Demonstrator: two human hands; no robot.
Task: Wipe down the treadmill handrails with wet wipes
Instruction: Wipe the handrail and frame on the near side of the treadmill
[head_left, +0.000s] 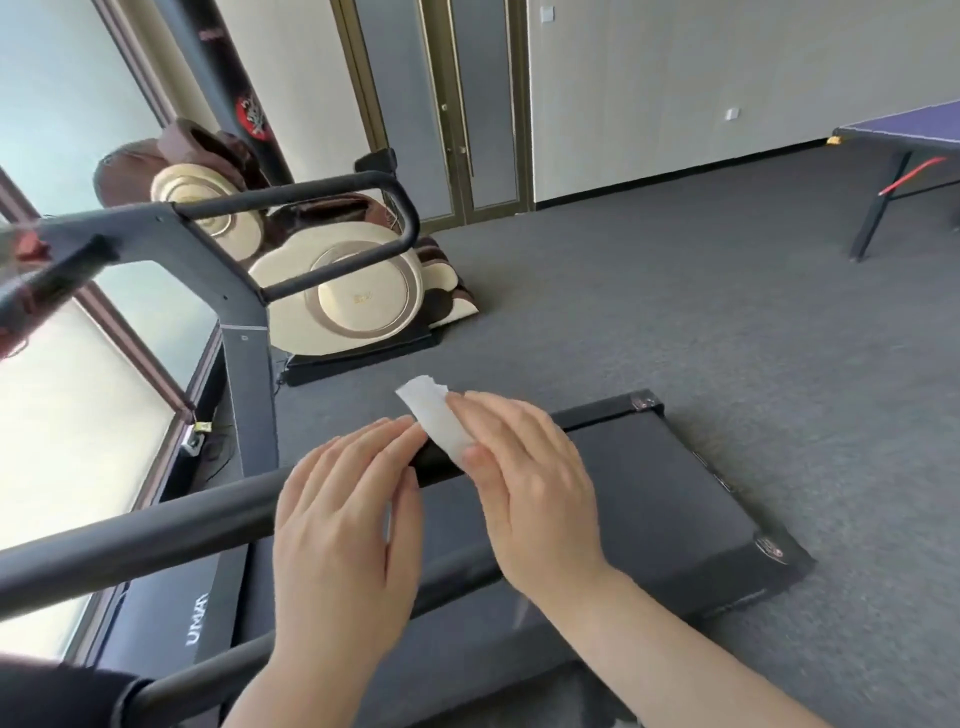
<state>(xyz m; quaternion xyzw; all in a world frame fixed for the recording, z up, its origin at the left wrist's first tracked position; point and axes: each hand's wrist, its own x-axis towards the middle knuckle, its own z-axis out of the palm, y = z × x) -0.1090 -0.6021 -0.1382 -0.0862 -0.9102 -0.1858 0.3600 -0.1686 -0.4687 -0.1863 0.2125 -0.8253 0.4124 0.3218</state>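
A white wet wipe (435, 420) is held up between my two hands, just above the near black handrail (156, 535) of the treadmill. My right hand (524, 478) pinches the wipe's lower right part with thumb and fingers. My left hand (345, 525) touches its left edge with the fingertips; whether it grips the wipe is unclear. The near handrail runs from lower left to behind my hands. The far handrail (332, 189) curves round at upper left. The treadmill belt and deck (649, 499) lie below my hands.
A brown and cream massage chair (343, 291) stands beyond the treadmill. Windows run along the left. Grey carpet (675, 312) covers the floor to the right. A purple table tennis table (909, 135) stands at far right, double doors (457, 104) at the back.
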